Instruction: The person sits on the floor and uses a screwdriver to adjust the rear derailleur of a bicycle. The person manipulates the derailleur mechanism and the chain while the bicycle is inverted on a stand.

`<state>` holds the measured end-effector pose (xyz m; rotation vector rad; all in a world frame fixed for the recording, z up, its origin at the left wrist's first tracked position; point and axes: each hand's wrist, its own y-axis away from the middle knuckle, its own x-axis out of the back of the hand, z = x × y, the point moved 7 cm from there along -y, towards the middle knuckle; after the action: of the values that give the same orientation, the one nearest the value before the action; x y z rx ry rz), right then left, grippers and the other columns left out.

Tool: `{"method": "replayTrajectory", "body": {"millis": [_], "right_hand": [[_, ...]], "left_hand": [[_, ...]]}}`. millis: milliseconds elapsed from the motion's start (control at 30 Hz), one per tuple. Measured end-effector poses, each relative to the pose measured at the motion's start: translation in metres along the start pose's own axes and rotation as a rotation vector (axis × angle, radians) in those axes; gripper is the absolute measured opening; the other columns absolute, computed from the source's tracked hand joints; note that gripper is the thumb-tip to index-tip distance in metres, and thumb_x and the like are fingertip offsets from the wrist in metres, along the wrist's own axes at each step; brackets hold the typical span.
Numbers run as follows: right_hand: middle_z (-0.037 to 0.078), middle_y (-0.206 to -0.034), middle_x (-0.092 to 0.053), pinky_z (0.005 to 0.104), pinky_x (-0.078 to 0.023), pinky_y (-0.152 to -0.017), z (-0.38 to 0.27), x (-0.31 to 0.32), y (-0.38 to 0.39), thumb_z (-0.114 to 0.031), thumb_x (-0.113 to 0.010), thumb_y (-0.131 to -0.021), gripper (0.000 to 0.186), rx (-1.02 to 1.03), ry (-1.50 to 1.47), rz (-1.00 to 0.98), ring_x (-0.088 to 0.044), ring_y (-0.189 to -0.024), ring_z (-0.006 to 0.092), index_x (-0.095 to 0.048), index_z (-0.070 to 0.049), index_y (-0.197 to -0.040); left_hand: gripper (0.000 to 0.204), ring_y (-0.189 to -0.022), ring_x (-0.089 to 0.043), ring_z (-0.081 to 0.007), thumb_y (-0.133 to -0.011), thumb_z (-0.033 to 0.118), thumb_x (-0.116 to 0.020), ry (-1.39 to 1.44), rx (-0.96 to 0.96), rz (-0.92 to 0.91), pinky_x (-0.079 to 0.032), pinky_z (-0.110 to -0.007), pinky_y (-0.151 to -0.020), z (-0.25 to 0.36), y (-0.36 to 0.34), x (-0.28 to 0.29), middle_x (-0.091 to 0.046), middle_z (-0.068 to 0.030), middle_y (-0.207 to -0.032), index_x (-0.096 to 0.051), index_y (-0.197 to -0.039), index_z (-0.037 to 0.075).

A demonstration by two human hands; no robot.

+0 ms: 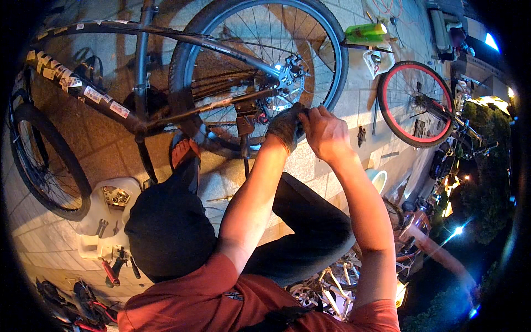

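A gloved left hand [285, 128] and a bare right hand [326, 133], both closed, grip the lower rim of a bicycle's rear wheel [260, 72], just beside its disc brake [287, 77], as a person crouches on the paved ground [110, 155]. The dark bicycle frame [110, 102] stretches left; a white tool tray [108, 213] lies near the knee, and a red-rimmed wheel [416, 103] stands well apart to the right.

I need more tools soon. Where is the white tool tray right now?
The white tool tray sits on the paved ground at the lower left of the head view, beside the person's left knee and below the bicycle's front wheel.
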<state>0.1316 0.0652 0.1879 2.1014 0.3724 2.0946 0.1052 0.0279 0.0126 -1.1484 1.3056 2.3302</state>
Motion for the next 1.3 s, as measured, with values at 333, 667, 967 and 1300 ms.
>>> {"method": "replayTrajectory", "body": {"millis": [333,667,967,1300], "right_hand": [[0.011,-0.067,-0.058,0.0420,-0.043,-0.045,0.055,-0.032,0.028,-0.039,-0.057,-0.103,0.035,-0.435,-0.456,0.077,-0.056,-0.050,0.0288,-0.060,-0.008,-0.088],[0.009,-0.061,-0.056,0.0400,-0.048,-0.050,0.030,-0.060,0.011,-0.040,-0.051,-0.106,0.041,-0.450,-0.506,-0.104,-0.058,-0.052,0.0285,-0.059,-0.006,-0.084],[0.021,-0.073,-0.068,0.0517,-0.054,-0.069,0.015,-0.011,-0.008,-0.040,-0.056,-0.103,0.044,-0.073,-0.132,0.058,-0.070,-0.078,0.0443,-0.068,-0.002,-0.086],[0.012,-0.069,-0.060,0.0411,-0.049,-0.054,0.026,-0.022,0.027,-0.042,-0.064,-0.100,0.037,-0.215,-0.004,0.169,-0.064,-0.060,0.0289,-0.063,-0.006,-0.088]], "left_hand": [[0.028,-0.079,-0.054,-0.0150,-0.104,0.032,-0.052,-0.439,0.040,-0.037,-0.046,-0.035,-0.075,0.011,0.006,-0.004,-0.062,-0.0032,-0.081,-0.064,-0.087,0.013],[0.032,-0.058,-0.052,-0.0139,-0.102,0.043,-0.058,0.397,0.306,-0.195,-0.041,-0.029,-0.052,-0.026,-0.002,-0.011,-0.055,0.0031,-0.068,-0.062,-0.080,0.020],[0.027,-0.076,-0.055,-0.0134,-0.102,0.034,-0.056,-0.318,-0.215,0.066,-0.043,-0.028,-0.071,0.048,0.055,-0.014,-0.061,-0.0008,-0.080,-0.066,-0.091,0.012],[0.029,-0.070,-0.059,-0.0155,-0.099,0.039,-0.063,-0.273,-0.080,0.075,-0.044,-0.029,-0.064,0.005,0.015,0.013,-0.068,-0.0028,-0.082,-0.068,-0.093,0.012]]}}
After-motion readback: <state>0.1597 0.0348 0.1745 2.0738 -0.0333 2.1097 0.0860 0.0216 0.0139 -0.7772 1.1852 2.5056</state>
